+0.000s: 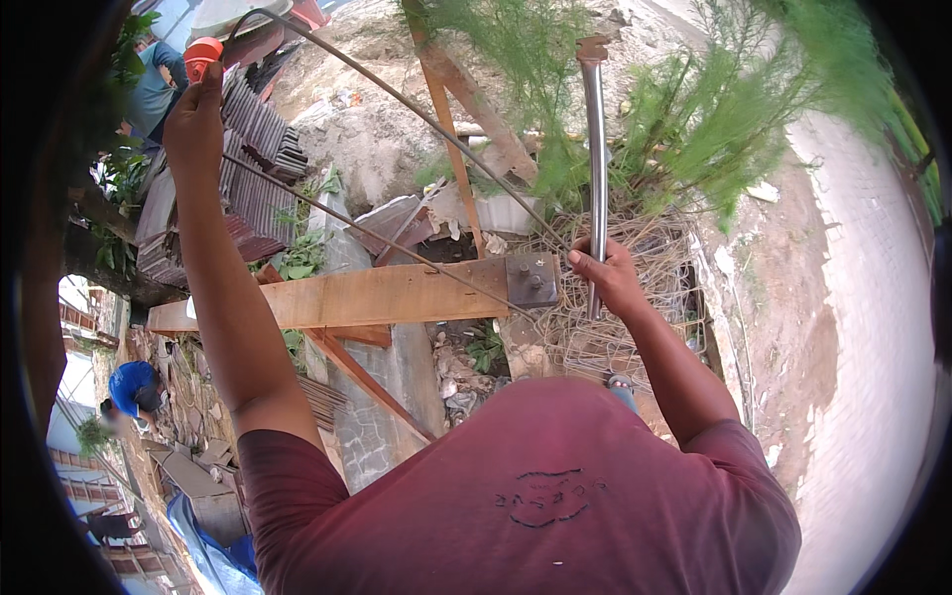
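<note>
Right hand [612,279] grips shiny bar [595,129]; left hand [195,121] beside red object [202,52], grip unclear. Thin rod [397,95] probably best kept steady at metal plate [520,284], bar swung smoothly.

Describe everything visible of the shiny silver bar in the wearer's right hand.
The silver bar is long, slim and smooth, apparently polished metal, with a flared, rusty-brown head at its far end. It runs nearly vertical in the picture and looks slightly curved, though the fisheye lens may add to that. The right hand grips it near its lower end, a short stub showing below the fingers. Feathery green foliage and tangled wire lie beyond it; whether either touches it is unclear.
</note>
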`<state>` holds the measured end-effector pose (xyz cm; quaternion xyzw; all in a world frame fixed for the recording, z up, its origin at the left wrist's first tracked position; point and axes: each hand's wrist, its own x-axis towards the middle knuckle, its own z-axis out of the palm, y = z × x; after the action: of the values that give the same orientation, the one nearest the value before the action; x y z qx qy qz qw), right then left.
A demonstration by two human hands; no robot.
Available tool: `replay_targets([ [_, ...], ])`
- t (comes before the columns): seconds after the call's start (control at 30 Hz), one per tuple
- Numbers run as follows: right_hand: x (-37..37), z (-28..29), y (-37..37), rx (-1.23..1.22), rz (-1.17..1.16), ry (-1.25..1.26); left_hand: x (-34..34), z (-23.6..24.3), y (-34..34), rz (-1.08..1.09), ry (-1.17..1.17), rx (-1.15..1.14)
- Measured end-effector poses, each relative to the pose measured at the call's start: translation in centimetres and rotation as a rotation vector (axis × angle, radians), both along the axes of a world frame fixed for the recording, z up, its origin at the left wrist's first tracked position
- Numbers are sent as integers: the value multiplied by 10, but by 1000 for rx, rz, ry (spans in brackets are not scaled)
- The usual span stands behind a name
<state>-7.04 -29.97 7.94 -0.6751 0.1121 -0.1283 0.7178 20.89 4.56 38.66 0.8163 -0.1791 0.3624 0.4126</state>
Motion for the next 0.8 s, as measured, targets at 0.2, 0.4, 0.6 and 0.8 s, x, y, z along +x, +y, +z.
replay_targets([
  [0.2,24,-56,14,-77,2,96,9,-28,-52,151,-197,230],
  [0.4,79,-116,-32,-99,-15,119,9,-55,-75,47,-314,282],
  [0.6,142,-129,-48,-254,-2,133,15,-58,-88,-31,-350,258],
  [0.8,137,-107,-39,-264,135,146,23,-63,-62,174,-83,287],
])
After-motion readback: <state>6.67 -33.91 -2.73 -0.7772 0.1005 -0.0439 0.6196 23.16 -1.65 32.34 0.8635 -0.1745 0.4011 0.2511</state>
